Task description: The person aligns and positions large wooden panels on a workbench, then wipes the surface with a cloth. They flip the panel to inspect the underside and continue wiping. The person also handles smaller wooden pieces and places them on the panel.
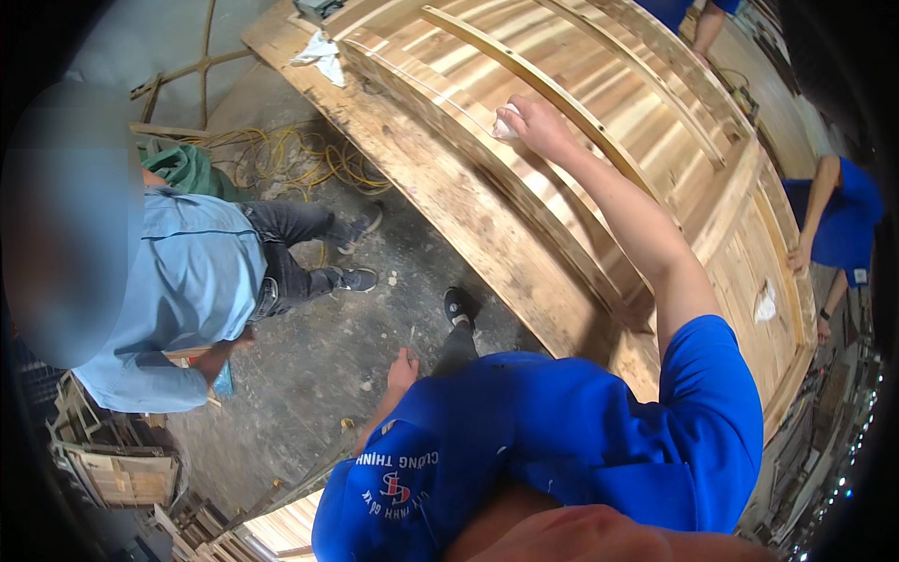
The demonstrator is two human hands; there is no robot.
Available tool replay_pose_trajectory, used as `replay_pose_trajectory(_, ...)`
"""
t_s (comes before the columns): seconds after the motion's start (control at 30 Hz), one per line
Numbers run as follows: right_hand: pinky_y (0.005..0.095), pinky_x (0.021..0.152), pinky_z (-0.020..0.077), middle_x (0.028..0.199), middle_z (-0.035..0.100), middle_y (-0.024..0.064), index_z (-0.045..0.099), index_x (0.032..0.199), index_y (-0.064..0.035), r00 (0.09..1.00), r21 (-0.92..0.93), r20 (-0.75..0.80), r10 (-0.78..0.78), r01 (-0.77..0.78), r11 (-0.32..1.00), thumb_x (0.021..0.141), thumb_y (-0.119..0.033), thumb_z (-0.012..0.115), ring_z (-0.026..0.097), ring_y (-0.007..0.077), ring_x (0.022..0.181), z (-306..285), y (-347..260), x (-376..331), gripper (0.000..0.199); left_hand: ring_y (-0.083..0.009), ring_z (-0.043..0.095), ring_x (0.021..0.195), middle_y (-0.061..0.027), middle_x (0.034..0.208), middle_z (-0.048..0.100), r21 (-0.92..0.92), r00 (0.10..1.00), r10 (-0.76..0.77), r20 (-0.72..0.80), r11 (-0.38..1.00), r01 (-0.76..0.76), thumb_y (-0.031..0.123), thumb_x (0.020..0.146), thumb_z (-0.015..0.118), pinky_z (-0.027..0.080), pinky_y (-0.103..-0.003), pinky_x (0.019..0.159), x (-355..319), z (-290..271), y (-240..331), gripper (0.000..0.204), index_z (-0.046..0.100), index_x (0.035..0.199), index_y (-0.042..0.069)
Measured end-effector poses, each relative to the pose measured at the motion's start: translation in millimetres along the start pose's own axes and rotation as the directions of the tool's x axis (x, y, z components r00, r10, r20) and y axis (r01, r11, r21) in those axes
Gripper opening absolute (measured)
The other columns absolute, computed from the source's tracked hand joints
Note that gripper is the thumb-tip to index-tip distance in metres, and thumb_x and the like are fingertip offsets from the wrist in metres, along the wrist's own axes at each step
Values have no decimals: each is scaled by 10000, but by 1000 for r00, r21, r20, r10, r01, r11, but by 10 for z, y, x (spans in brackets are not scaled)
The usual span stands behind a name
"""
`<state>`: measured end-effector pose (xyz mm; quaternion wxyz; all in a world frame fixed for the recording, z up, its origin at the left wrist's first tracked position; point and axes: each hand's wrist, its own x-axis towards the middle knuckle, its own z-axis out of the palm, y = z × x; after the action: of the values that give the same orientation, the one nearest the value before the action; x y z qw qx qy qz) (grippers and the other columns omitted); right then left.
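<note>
Clutching white cloth (505, 122) w/ fingers of R hand (537, 127), up against lg. slatted wood panel (449, 64), btwn. its near edge & long curved rib (524, 66). Letting L hand (403, 371) hang low over grey floor (309, 375); can't tell if clenched or released. Also seeing 2nd cloth (323, 59) nr. table (449, 206) corner, 3rd cloth (766, 302) on panel's R part, yellow cord (281, 155) looped on floor, co-worker in lt.-blue shirt (197, 267) to L.

Big wooden panel (582, 80) here is built from streaky light-and-dark brown slats and is laid flat, raised ribs (513, 62) up; a white cloth (505, 125) is scrunched into a pretty small wad and held at the panel's left side, between its edge rail (449, 131) and first curved rib
</note>
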<state>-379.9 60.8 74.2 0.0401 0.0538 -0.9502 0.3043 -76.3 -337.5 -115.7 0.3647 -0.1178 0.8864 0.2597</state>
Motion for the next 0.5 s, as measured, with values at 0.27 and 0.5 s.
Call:
replay_pose_trajectory(0.27,456,652,459,766,627,189,577,895,-70,994,-52,59,90,-87,995,924,-414,477,611,363,751,-481,260,-1343,359,-420,595,925,-224,917,647,61,990,136,46,988,-139,307,894,491,459,-489,808,-28,305,152,395,443,1231,105)
replay_pose_trajectory(0.5,471,649,454,749,614,184,551,883,-90,984,-124,78,160,-149,981,930,-409,466,598,381,741,-843,325,-2333,333,-410,597,937,-210,942,649,134,970,218,107,964,-231,285,886,492,457,-489,814,-101,512,280,388,436,1228,110)
